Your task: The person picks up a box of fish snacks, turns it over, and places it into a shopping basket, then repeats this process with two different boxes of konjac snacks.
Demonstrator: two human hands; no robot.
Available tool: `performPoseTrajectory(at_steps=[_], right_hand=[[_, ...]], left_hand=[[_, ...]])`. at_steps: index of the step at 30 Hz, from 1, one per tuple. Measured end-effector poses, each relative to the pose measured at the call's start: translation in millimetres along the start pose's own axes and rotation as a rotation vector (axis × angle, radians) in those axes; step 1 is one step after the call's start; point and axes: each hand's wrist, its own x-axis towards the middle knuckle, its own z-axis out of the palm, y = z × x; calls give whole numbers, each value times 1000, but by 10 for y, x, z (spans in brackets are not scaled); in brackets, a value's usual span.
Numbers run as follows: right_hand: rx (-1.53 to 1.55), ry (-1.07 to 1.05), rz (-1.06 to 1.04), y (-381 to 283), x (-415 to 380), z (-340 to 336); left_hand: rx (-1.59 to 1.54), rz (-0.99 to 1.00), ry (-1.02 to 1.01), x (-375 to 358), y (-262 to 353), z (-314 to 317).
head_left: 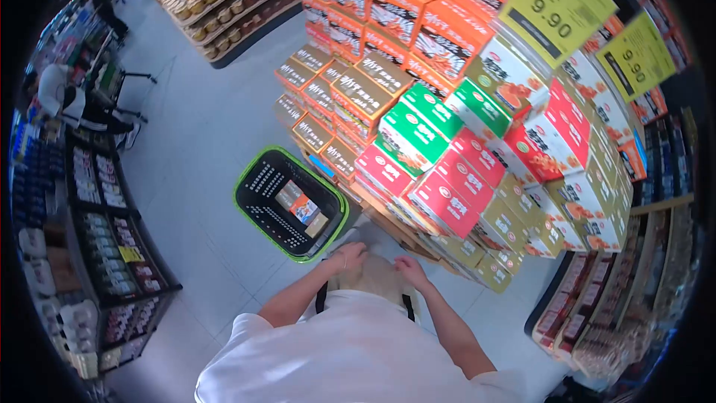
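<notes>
My left hand (349, 256) is over the front of my beige shorts, beside the near edge of a black basket with a green rim (273, 151). Its fingers are loosely bent and apart, with nothing visible in them. My right hand (410, 270) hangs at the other side of the shorts, near the stacked boxes, its fingers loosely bent and holding nothing visible. Inside the basket lies a flat package (302, 204) with a picture on it. Red boxes (446, 195), green boxes (418, 133) and brown boxes (367, 88) are stacked in front.
Orange boxes (449, 36) rise behind the stack, under yellow price signs (558, 7) reading 9.90. A shelf of jars (218, 16) stands at the upper left. Another person (60, 95) is at the far left by a cart, beyond a black display rack (112, 254).
</notes>
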Motion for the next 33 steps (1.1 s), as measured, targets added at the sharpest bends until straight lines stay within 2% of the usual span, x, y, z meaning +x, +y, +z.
performPoseTrajectory(at_steps=[4,6,7,10,11,14,16,17,20,21,23,26,31,32,33], right_hand=[[228,166,53,6,-559,-298],[280,232,71,-46,-813,-350],[334,251,62,-95,-919,-380],[424,274,40,-322,-1237,-480],[464,294,20,-429,-1322,-509],[514,291,3,-710,-1491,-625],[514,266,-48,-887,-1547,-722],[516,258,-44,-1013,-1554,-785],[454,225,-128,-1427,-1626,-895],[412,211,-169,-1594,-1640,-951],[361,195,-226,-1818,-1623,-1048],[383,168,-312,-2071,-1593,-1132],[225,265,-374,-2558,-1505,-1361],[225,264,-372,-2643,-1456,-1409],[154,323,-487,-2737,-1394,-1452]], left_hand=[[24,193,-157,99,869,-367],[156,286,-465,138,1357,-582],[128,322,-615,152,1577,-655],[52,451,-730,67,2310,-956],[-60,504,-726,38,2475,-1031],[-432,552,-684,15,2770,-1240],[-435,528,-557,-65,3035,-1535],[-483,591,-459,-40,3032,-1579],[-446,498,-168,57,2965,-1760],[-445,499,-157,69,2929,-1789],[-599,487,35,91,2880,-1864],[-572,390,117,35,2777,-1940],[-573,384,161,62,2771,-2137],[-465,446,215,134,2762,-2210],[-356,507,269,217,2762,-2283]])
